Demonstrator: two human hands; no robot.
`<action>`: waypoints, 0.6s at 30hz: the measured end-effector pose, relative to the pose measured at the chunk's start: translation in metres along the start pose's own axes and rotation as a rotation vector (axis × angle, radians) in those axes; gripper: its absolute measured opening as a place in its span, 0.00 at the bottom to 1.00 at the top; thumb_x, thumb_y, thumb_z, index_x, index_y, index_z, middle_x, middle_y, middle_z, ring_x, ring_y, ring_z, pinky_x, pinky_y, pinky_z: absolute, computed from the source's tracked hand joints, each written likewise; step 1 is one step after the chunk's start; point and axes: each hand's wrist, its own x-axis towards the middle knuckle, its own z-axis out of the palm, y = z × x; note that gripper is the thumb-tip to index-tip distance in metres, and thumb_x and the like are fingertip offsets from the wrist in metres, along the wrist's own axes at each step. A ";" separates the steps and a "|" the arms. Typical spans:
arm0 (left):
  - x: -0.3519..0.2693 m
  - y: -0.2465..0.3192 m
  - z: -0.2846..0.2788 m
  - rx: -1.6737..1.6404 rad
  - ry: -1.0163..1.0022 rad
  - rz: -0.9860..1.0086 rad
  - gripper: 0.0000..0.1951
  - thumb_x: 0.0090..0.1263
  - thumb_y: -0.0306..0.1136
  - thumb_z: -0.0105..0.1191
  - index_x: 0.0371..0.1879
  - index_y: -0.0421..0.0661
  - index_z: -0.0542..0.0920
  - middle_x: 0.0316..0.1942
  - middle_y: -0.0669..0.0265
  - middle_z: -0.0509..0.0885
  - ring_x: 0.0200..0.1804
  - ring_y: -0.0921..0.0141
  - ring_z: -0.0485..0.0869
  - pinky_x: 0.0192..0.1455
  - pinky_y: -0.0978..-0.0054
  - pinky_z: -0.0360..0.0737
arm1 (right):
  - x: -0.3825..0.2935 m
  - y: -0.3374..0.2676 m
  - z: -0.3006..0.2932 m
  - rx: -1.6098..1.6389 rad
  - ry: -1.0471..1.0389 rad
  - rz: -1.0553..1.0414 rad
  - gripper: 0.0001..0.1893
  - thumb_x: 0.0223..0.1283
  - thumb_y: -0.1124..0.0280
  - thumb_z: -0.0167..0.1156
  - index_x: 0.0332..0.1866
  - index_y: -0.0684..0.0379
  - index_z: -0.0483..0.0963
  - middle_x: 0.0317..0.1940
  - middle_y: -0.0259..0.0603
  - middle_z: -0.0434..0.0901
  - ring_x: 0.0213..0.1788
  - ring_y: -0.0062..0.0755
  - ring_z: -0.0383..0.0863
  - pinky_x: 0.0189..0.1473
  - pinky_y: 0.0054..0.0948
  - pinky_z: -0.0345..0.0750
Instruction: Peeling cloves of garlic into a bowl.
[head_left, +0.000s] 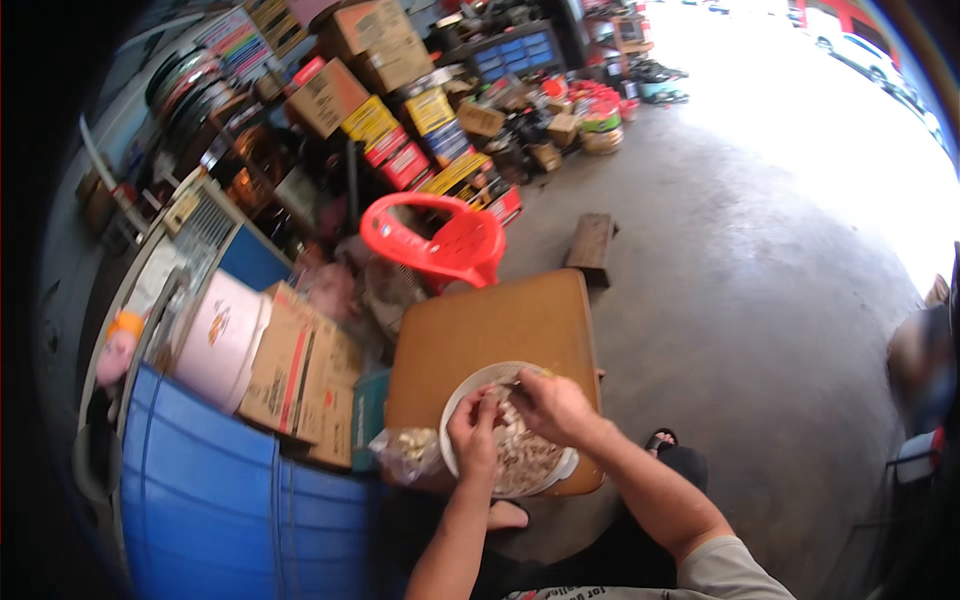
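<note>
A round white plastic basin (450, 409) sits on a brown square table (480, 322), filled with small pale pieces (525, 454) that look like garlic cloves and their skins. Above its far half, my left hand (476, 427) pinches a small pale piece, mostly hidden by the fingers. Close to its right, my right hand (555, 405) grips a small tool, probably a knife; a yellow end (547, 372) shows past the fingers, and the rest is too blurred to make out. A clear plastic bag (411, 454) of pale cloves lies left of the basin, at the table's edge.
A red plastic chair (442, 236) stands beyond the table, with a low wooden stool (592, 247) to its right. Cardboard boxes (300, 375), a pink bucket (221, 337) and a blue plastic container (202, 472) crowd the left side. Stacked cartons (397, 154) fill the back.
</note>
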 end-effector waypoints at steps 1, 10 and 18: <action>0.000 0.001 0.002 -0.003 -0.015 0.023 0.10 0.77 0.28 0.59 0.52 0.40 0.84 0.37 0.71 0.84 0.36 0.79 0.81 0.39 0.81 0.80 | 0.001 -0.001 0.000 0.010 0.025 -0.027 0.12 0.67 0.63 0.61 0.39 0.63 0.72 0.30 0.59 0.82 0.36 0.66 0.83 0.37 0.54 0.78; -0.006 0.007 -0.004 0.112 -0.058 0.181 0.10 0.76 0.24 0.58 0.53 0.39 0.84 0.46 0.67 0.86 0.35 0.80 0.81 0.38 0.82 0.81 | 0.000 -0.014 -0.001 0.039 -0.028 -0.107 0.14 0.67 0.64 0.62 0.36 0.63 0.68 0.28 0.55 0.81 0.34 0.62 0.82 0.34 0.52 0.77; -0.009 0.012 -0.002 0.228 -0.102 0.301 0.11 0.76 0.23 0.58 0.54 0.38 0.84 0.47 0.68 0.82 0.39 0.79 0.82 0.40 0.82 0.83 | -0.001 -0.010 0.004 0.048 0.021 -0.125 0.14 0.67 0.66 0.63 0.35 0.63 0.68 0.25 0.54 0.77 0.30 0.63 0.79 0.31 0.49 0.74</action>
